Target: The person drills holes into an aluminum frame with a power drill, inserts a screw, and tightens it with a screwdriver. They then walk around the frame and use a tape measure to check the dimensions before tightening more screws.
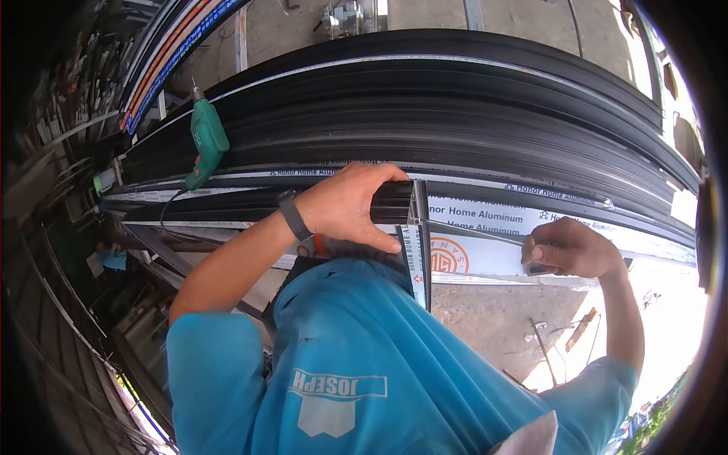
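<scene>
My left hand (349,206), with a dark band at its wrist, grips the end of a black aluminum profile (393,203), thumb on the near side and fingers over the far side. Against that end stands a crosswise aluminum piece (419,258) with printed film on it. In my right hand (575,249) is a screwdriver; its long thin shaft (481,232) points left to the joint between the two pieces. My fingers are closed round the handle and cover most of it. The tip at the joint is too small to make out.
A green power drill (208,138) lies on the long black profiles (455,114) beyond my hands, its cord trailing toward me. Film-covered profiles (485,216) printed "Honor Home Aluminum" lie beneath my hands. Metal offcuts (345,19) sit on the floor at the back.
</scene>
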The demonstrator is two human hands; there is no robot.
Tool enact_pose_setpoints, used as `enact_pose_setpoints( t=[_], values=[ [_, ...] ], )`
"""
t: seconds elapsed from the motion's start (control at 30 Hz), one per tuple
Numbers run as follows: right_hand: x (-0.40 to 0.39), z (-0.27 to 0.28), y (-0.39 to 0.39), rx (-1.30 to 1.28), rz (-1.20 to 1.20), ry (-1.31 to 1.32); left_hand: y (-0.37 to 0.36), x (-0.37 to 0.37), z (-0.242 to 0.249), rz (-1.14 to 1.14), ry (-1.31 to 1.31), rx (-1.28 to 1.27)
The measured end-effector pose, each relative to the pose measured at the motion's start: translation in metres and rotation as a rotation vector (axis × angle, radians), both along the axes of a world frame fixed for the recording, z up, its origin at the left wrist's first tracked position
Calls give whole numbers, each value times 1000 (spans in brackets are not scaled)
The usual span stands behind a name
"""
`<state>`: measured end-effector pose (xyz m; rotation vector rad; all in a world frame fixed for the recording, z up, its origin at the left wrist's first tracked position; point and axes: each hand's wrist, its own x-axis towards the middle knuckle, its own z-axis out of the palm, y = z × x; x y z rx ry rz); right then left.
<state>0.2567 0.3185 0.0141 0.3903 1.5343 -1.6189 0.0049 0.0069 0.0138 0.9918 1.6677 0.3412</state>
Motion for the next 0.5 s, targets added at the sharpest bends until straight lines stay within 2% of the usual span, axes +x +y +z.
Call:
enact_pose_setpoints(
  t=[0.1, 0.2, 0.23, 0.27, 0.33, 0.37, 0.4, 0.47, 0.5],
  values=[
    [1, 2, 3, 321, 112, 420, 0, 0, -1, 16, -15, 18],
    [14, -7, -8, 1001, 216, 1122, 0, 2, -3, 21, -25, 7],
    [23, -12, -10, 977, 261, 1055, 0, 4, -2, 6, 16, 5],
    [26, -18, -15, 837, 189, 989, 0, 3, -1, -13, 63, 3],
    [24, -22, -10, 184, 81, 351, 2, 3, 1, -17, 37, 25],
    [7, -11, -4, -80, -39, -144, 4, 3, 1, -21, 21, 41],
    [3, -18, 4, -175, -14, -151, 6, 2, 1, -15, 9, 33],
    [-6, -17, 10, -88, 60, -33, 5, 1, 2, 11, -9, 19],
    [-1, -14, 7, 75, 56, 199, 4, 2, 1, 30, -34, 3]
  ],
)
